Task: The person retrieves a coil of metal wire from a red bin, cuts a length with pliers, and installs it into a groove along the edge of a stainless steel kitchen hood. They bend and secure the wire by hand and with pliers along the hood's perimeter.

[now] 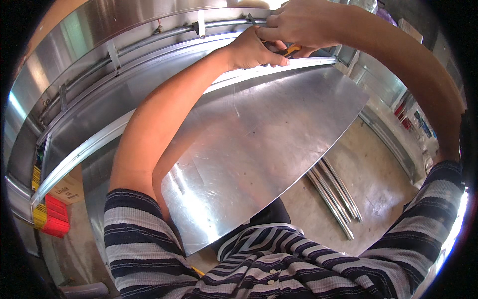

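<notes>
Both arms stretch forward to the far edge of a shiny metal sheet, where my hands meet. My left hand is closed around a black-and-orange hand tool, its thumb lying along the near side. Close against it, my right hand curls over the same tool from above, with its fingers bent. A dark narrow piece sticks out beside the right fingers. The fingers hide most of the tool, so its exact kind does not show. A bright metal rail runs just below the hands.
Beyond the sheet, a metal frame holds a long grey pipe with brackets. Several shiny metal tubes lie on the floor at the right, near a curved metal channel. A cardboard box and a red-and-yellow package stand at left.
</notes>
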`<state>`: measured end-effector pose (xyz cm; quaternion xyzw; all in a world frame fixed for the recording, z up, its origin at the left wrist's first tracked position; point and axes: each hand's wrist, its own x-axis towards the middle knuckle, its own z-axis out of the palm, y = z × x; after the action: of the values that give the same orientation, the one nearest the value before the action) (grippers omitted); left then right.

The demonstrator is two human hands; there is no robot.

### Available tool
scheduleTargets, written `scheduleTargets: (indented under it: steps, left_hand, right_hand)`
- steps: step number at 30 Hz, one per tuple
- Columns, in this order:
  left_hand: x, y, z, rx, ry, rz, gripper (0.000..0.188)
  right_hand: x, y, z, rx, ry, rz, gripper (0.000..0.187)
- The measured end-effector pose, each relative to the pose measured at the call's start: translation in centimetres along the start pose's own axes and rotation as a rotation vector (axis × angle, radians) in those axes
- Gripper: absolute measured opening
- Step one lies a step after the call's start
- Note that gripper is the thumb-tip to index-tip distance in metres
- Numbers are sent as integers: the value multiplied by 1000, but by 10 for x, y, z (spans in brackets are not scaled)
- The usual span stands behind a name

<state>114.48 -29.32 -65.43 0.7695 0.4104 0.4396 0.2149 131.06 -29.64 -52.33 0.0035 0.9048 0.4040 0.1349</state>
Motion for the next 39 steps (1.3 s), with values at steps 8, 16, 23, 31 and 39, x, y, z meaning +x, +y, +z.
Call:
scheduleTargets:
  steps: [8, 16, 23, 31, 39]
  left_hand:
    - [0, -15, 22, -72, 276, 160, 24]
    - [1, -12, 23, 26, 281, 186, 34]
    - [-4, 4, 27, 101, 306, 228, 34]
    - [-7, -15, 19, 46, 219, 91, 68]
    - [-17, 10, -24, 284, -66, 66, 107]
  right_hand:
    - [-8, -10, -17, 341, -31, 276, 39]
    - [-28, -8, 6, 592, 63, 234, 48]
    - [-5, -20, 34, 1390, -145, 707, 64]
    - [4, -57, 29, 1330, 131, 1107, 60]
    - [1, -39, 42, 941, 156, 772, 60]
